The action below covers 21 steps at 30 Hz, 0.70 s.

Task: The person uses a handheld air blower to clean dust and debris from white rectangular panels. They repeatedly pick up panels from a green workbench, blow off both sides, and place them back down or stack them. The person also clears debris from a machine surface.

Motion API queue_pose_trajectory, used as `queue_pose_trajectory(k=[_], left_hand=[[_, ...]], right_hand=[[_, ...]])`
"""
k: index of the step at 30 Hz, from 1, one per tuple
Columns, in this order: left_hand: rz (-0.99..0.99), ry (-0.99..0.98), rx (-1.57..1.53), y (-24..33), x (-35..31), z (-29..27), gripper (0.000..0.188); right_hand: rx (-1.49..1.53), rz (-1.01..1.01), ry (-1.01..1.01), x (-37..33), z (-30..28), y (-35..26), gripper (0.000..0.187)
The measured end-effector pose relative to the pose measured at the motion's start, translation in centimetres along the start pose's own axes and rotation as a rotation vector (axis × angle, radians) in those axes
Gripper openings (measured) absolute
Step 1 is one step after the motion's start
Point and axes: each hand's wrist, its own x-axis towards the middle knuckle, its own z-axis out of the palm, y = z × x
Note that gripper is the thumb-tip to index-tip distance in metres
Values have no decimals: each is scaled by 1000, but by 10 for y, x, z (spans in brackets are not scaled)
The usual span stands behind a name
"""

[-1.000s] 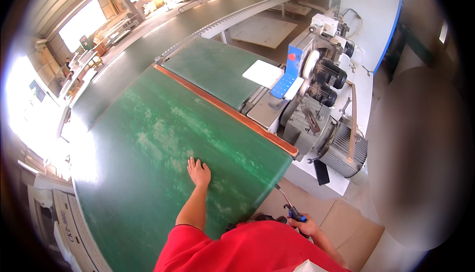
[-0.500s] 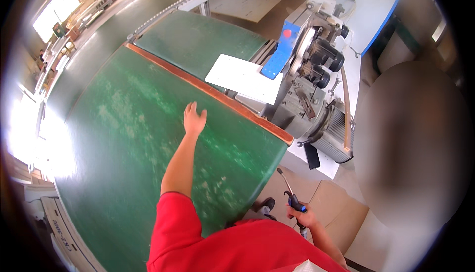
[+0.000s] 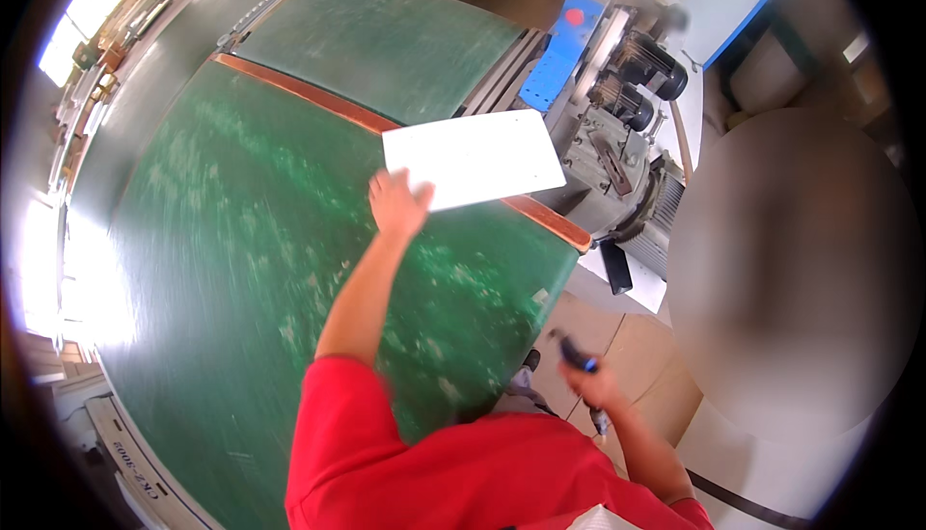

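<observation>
A flat white rectangular board (image 3: pixel 477 154) lies across the orange-brown strip (image 3: pixel 318 96), partly over the green table (image 3: pixel 241 231). My left hand (image 3: pixel 397 206) is at the board's near left corner, thumb and fingers closed on its edge. The far right part of the board reaches toward the machine with the blue guard (image 3: pixel 559 57). Low on the right, beside the table's edge, my right hand (image 3: pixel 598 385) is wrapped round an air blow gun (image 3: pixel 579 354) with a blue ring. That hand and the gun are smeared by motion.
Motors and grey machine parts (image 3: pixel 637 77) stand at the right. A black phone-like slab (image 3: pixel 615 268) rests on a white surface below them. A second green surface (image 3: pixel 376 38) lies beyond the strip. A large blurred round shape (image 3: pixel 791 279) fills the right side.
The white board has come away from under the blue guard, turned, and moved nearer to me. My left hand has reached its corner. My right hand still holds the air blow gun.
</observation>
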Motion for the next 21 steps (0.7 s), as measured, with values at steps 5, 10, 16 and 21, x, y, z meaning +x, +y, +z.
queue_pose_trajectory(k=[5, 10, 16, 21], left_hand=[[227, 18, 57, 24, -50, -53, 67], [102, -345, 67, 65, -24, -18, 90], [-8, -423, 193, 46, 40, -33, 104], [162, -466, 165, 24, 33, -27, 99]], right_hand=[[-2, -47, -143, 24, -19, 23, 34], [274, -113, 43, 39, -14, -1, 24], [440, -213, 63, 40, -2, -3, 22], [202, -168, -36, 12, 5, 5, 21]])
